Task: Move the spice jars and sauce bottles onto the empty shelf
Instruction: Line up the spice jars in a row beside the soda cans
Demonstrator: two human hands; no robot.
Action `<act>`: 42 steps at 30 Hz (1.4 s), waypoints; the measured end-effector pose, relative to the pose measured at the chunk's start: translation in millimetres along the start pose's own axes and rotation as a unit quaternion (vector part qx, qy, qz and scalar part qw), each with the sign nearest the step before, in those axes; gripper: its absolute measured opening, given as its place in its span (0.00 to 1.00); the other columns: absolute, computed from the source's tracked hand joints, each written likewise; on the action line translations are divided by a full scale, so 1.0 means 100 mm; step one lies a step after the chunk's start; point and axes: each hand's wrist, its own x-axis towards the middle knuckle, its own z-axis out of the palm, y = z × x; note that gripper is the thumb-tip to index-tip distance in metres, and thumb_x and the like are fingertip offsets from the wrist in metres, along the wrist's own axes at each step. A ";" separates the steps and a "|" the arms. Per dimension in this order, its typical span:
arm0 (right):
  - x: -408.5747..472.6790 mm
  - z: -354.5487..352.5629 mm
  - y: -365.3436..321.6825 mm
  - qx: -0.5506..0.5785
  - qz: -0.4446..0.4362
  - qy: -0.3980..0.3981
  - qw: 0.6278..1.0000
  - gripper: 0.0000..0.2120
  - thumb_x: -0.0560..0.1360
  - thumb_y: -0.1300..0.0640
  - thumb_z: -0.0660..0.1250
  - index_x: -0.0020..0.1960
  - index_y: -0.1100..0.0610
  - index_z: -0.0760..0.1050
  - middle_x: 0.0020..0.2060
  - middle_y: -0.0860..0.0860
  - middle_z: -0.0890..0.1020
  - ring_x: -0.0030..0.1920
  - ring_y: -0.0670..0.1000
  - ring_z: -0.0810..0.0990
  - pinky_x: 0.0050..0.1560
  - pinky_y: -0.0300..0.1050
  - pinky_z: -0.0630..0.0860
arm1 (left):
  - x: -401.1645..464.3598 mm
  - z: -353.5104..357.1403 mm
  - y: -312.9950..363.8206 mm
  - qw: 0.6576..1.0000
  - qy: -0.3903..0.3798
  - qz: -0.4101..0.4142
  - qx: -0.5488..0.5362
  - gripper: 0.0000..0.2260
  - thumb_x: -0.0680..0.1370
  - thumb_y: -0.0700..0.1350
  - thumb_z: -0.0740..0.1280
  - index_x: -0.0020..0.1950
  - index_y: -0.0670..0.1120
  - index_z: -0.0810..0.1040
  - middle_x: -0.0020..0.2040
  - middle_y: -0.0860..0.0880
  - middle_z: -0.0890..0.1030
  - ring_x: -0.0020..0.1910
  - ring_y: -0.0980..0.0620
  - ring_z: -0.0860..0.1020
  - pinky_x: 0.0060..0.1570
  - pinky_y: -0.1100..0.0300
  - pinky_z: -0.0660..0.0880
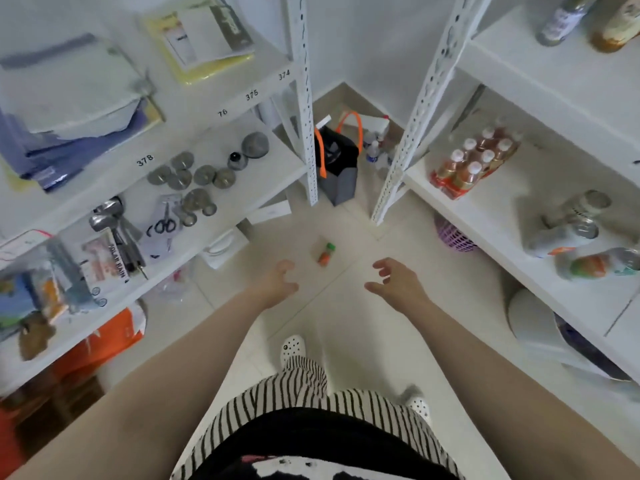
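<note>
A small spice jar (326, 254) with orange contents and a green cap lies on its side on the pale floor tiles, between the two shelf units. My left hand (278, 280) reaches down just left of it, fingers apart and holding nothing. My right hand (394, 277) hangs to the right of the jar, also open with curled fingers. On the right white shelf (485, 216) lie several jars and bottles (571, 223) on their sides, beside a shrink-wrapped pack of bottles (474, 161). Two more bottles (585, 19) stand on the shelf above.
The left shelf unit (242, 174) holds metal lids, scissors, tools and packets. A black bag with orange handles (337, 161) stands in the far corner among small bottles. A purple basket (453, 237) sits under the right shelf. My feet in white clogs stand below my hands.
</note>
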 end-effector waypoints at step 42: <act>5.42 3.62 2.11 0.242 0.284 -0.016 0.928 0.25 0.71 0.49 0.73 0.63 0.56 0.70 0.49 0.50 0.75 0.36 0.45 0.73 0.30 0.35 0.66 | 6.85 1.88 -1.62 0.986 -0.040 0.060 0.151 0.28 0.74 0.48 0.69 0.72 0.43 0.65 0.64 0.40 0.73 0.61 0.42 0.74 0.61 0.54 0.71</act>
